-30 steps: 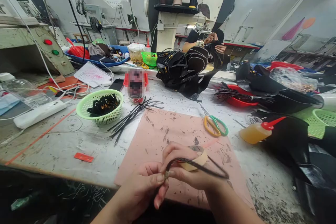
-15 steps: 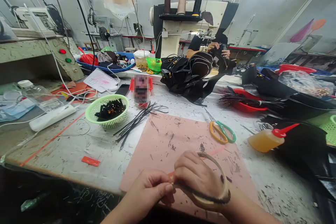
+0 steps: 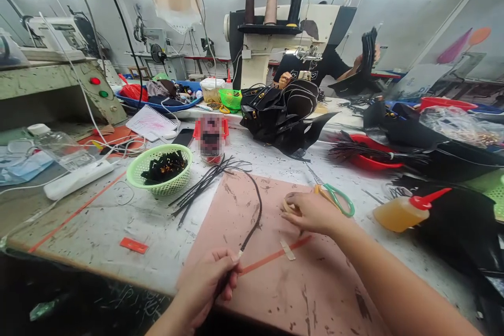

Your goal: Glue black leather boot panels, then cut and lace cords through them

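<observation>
A thin black cord point(image 3: 259, 205) curves up from my left hand point(image 3: 214, 281), whose fingers are pinched on it near a small white patch. My right hand point(image 3: 311, 211) is closed on a beige tape roll point(image 3: 290, 207), mostly hidden by the fingers, over the pink mat point(image 3: 331, 273). Between my hands a short pale strip point(image 3: 287, 250) lies across a red line on the mat. Green-and-orange scissors point(image 3: 339, 198) are just beyond my right hand. More black cords point(image 3: 200, 184) lie at the mat's upper left.
A green basket point(image 3: 132, 173) holds black pieces. A glue bottle point(image 3: 399, 213) with a red tip lies at right. Black bags point(image 3: 279, 115) and a sewing machine point(image 3: 252, 63) stand behind, with a person point(image 3: 326, 65) beyond handling black material.
My hands have separated. The right moved up and away, and the roll that hung round its wrist is now in its fingers. The cord now arches over the mat, and the pale strip is visible.
</observation>
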A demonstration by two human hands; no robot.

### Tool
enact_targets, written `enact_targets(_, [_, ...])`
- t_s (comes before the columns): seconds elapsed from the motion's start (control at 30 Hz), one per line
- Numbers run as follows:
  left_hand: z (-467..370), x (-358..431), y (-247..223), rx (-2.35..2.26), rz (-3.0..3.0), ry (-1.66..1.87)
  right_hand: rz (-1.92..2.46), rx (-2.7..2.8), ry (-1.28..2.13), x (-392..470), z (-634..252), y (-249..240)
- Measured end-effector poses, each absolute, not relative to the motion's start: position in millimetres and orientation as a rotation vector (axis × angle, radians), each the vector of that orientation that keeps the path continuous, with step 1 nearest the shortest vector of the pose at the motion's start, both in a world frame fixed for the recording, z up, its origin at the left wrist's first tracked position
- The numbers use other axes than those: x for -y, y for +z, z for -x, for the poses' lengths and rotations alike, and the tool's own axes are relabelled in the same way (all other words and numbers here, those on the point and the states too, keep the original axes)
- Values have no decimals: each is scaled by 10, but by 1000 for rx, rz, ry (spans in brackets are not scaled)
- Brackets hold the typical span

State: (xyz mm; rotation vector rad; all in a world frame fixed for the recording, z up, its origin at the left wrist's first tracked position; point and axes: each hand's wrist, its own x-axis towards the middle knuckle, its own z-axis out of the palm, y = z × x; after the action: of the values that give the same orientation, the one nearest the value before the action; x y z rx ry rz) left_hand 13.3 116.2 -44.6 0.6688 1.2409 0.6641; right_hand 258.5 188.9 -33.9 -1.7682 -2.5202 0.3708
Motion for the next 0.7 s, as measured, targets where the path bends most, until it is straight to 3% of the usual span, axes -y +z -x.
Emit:
enact_targets(0.2, [-40,-1210,-434,-1315,-879,794,2470,2050,223,-1901,-3052,-487])
enact_targets(0.3, [4,-1266,-381,-1359,-919,831,2600,1971,262,-1850,-3215,-581])
enact_targets(0.57, [442,-1757,-418,-1577,-1018,1069,2539,1796,235,-1780,-3059,-405])
enact_targets(0.7, [705,-1911,-527,-1638,-934,1100,2036,2043,552,-1702,-2552,-318])
